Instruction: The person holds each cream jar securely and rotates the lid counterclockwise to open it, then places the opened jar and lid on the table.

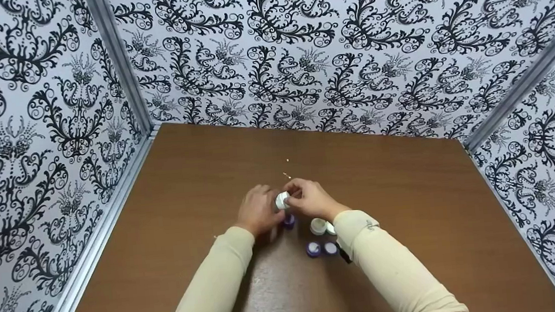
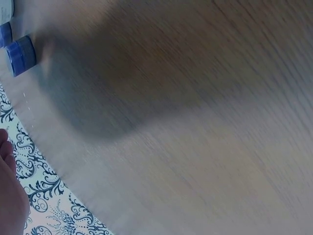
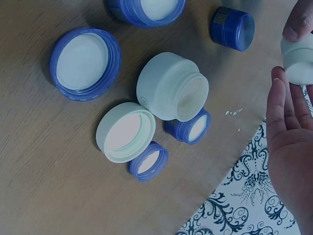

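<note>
Over the middle of the brown table both hands meet on a small white jar. My left hand curls against its left side. From the right, my right hand pinches it. In the right wrist view the same white jar sits between thumb and fingers at the frame's right edge. The left wrist view is blurred and shows only table, a blue jar and a sliver of hand.
Under my right wrist lie a white jar on its side, a white lid, a large blue lid, two small blue lids and a blue jar. Patterned walls enclose the table on three sides.
</note>
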A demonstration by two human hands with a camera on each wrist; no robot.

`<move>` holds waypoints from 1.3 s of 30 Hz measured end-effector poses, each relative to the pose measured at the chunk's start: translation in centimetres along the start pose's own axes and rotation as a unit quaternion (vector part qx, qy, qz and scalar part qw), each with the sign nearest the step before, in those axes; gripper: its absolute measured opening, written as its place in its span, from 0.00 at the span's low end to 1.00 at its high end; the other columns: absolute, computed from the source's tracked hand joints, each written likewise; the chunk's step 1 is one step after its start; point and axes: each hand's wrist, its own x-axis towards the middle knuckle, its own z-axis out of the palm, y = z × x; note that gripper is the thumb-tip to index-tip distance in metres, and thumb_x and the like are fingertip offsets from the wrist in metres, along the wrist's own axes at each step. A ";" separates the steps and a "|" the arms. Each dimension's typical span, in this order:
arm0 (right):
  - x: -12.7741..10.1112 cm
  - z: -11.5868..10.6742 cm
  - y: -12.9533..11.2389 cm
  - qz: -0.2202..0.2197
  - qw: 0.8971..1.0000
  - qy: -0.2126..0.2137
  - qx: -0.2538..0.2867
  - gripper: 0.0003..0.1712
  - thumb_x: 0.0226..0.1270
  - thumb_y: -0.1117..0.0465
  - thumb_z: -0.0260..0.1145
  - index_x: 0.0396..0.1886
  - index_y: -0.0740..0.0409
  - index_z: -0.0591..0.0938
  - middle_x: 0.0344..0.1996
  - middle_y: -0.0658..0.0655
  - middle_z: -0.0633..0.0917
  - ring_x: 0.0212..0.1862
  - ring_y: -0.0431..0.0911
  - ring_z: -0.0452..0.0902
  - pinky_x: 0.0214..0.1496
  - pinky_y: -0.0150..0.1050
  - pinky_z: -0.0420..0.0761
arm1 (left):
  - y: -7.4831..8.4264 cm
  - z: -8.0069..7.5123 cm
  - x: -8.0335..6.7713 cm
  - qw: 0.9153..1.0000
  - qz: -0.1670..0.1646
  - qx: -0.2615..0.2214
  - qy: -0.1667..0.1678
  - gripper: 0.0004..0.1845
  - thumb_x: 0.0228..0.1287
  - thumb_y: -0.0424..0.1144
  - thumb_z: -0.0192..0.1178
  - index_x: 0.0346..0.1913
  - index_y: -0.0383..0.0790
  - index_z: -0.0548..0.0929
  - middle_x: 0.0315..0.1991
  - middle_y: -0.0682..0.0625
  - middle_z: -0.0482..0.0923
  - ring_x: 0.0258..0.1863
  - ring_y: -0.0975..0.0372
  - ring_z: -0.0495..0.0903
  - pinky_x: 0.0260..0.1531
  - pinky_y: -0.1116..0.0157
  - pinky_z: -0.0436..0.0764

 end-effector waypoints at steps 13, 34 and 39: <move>-0.1 -0.1 -0.3 -0.018 1.000 -0.004 -0.014 0.19 0.59 0.66 0.68 0.50 0.67 0.81 0.42 0.60 0.87 0.45 0.52 0.84 0.50 0.46 0.81 | -0.2 0.3 -0.1 1.000 0.013 0.019 0.018 0.23 0.47 0.49 0.71 0.43 0.38 0.86 0.40 0.46 0.81 0.48 0.48 0.80 0.58 0.55 0.72; 0.0 0.1 -0.1 0.006 1.000 -0.005 -0.008 0.19 0.59 0.67 0.69 0.50 0.67 0.80 0.41 0.59 0.86 0.45 0.53 0.83 0.50 0.46 0.81 | -0.1 0.0 -0.1 1.000 0.016 0.015 0.006 0.22 0.48 0.49 0.71 0.42 0.37 0.86 0.41 0.45 0.82 0.47 0.49 0.80 0.60 0.55 0.71; -0.1 0.1 -0.4 0.007 1.000 -0.002 -0.011 0.19 0.55 0.68 0.68 0.49 0.67 0.81 0.39 0.59 0.86 0.43 0.51 0.84 0.47 0.43 0.82 | -0.2 -0.2 -0.2 1.000 0.018 0.018 0.008 0.24 0.48 0.50 0.71 0.45 0.38 0.86 0.42 0.45 0.81 0.48 0.48 0.80 0.58 0.53 0.73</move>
